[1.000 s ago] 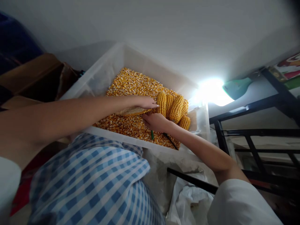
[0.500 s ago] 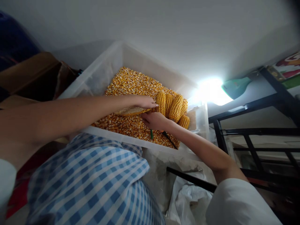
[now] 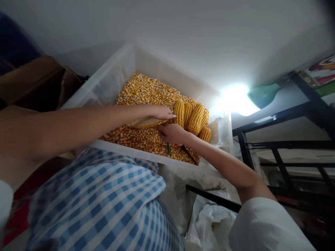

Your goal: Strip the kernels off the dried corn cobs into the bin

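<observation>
A partly stripped corn cob [image 3: 145, 122] lies across the plastic bin, pale bare rows on its upper side and yellow kernels along its lower edge. My left hand [image 3: 163, 112] is closed over its right end from above. Just below, my right hand [image 3: 170, 132] has its fingers curled against the same end, the fingertips partly hidden. Loose corn kernels [image 3: 149, 87] fill the bottom of the bin. Several whole corn cobs [image 3: 195, 119] are piled right beside my hands. A tool with a dark shaft [image 3: 190, 155] and a small green piece [image 3: 168, 149] rest on the kernels under my right wrist.
The translucent bin [image 3: 112, 71] stands against a pale wall. A bright lamp [image 3: 263, 96] shines at its right, near a black metal frame [image 3: 285, 145]. A cardboard box [image 3: 28, 82] is at the left. Blue checked cloth [image 3: 104, 205] and a white bag [image 3: 213, 223] are in front.
The view has shifted slightly. Both hands stay at the same end of the corn cob, with hardly any visible movement.
</observation>
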A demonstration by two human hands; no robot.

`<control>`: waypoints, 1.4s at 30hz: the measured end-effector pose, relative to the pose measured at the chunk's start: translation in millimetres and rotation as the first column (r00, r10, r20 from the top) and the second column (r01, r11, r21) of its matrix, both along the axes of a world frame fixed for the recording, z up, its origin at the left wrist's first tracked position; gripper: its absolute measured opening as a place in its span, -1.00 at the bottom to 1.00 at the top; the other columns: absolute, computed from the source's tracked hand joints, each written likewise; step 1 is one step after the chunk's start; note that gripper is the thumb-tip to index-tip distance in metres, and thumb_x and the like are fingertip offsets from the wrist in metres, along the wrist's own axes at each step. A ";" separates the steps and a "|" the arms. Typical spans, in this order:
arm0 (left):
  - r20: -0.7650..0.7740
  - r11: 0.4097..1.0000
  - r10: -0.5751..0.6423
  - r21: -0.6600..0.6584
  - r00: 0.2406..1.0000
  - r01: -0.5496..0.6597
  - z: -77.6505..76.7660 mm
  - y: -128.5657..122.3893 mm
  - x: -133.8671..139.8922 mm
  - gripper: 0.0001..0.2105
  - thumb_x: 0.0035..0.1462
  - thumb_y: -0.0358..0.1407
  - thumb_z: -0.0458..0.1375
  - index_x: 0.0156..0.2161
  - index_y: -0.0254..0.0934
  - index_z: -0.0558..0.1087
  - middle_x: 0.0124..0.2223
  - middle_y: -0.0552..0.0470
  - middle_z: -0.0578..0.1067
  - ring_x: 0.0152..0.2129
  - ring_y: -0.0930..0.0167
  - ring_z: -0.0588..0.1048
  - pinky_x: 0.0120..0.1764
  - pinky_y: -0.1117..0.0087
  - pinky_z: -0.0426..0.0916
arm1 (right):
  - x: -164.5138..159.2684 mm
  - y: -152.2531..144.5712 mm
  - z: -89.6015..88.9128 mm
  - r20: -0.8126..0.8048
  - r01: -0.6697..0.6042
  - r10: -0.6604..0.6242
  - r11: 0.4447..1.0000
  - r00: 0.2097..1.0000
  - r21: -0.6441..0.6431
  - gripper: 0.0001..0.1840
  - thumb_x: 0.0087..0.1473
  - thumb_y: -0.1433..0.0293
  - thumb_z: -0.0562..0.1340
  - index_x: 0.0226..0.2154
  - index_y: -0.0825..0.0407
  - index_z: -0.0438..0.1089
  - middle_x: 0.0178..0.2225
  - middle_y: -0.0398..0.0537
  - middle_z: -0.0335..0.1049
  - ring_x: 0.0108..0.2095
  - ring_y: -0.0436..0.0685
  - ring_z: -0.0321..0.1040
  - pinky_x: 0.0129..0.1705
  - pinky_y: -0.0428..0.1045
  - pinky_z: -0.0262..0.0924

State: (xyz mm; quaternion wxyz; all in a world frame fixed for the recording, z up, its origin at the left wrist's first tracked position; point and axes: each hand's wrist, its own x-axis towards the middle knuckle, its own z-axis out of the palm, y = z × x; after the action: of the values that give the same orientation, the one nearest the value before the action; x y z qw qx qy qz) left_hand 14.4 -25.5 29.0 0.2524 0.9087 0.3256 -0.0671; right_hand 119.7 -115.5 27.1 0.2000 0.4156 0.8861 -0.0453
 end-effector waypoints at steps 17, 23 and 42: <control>0.012 0.999 0.026 0.041 1.000 -0.026 -7.9 2.4 2.8 -0.45 0.10 -0.02 -0.24 -0.15 -0.37 0.45 -0.19 -0.13 0.49 -0.20 0.32 0.39 -0.13 0.42 0.18 | 0.7 0.0 0.7 -0.002 0.008 -0.008 1.000 1.000 -0.014 -0.66 0.14 0.29 -0.12 -0.16 0.07 0.22 -0.25 0.04 0.38 -0.28 0.13 0.31 -0.34 -0.05 0.08; 0.005 0.998 0.055 0.032 0.998 -0.055 -9.0 2.8 4.8 -0.46 0.09 0.00 -0.23 -0.10 -0.32 0.42 -0.18 -0.06 0.49 -0.17 0.34 0.37 -0.09 0.43 0.15 | 3.8 1.9 -6.8 -0.024 -0.013 0.013 1.000 1.000 0.017 -0.64 0.14 0.28 -0.14 -0.15 0.06 0.22 -0.28 0.04 0.39 -0.30 0.17 0.32 -0.34 -0.02 0.09; -0.016 0.999 0.035 0.032 0.999 -0.035 -0.7 -1.7 4.5 -0.43 0.10 -0.02 -0.25 -0.13 -0.40 0.44 -0.21 -0.15 0.49 -0.24 0.32 0.38 -0.15 0.41 0.19 | 1.5 1.1 -2.5 -0.011 -0.001 0.001 1.000 1.000 -0.012 -0.65 0.13 0.28 -0.13 -0.16 0.07 0.21 -0.28 0.06 0.40 -0.30 0.17 0.33 -0.35 -0.03 0.09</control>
State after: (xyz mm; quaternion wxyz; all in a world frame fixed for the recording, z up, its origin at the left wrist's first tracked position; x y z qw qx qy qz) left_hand 18.9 -27.2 28.3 0.2363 0.9063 0.3445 -0.0647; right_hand 121.2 -114.4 24.6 0.1975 0.4137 0.8872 -0.0527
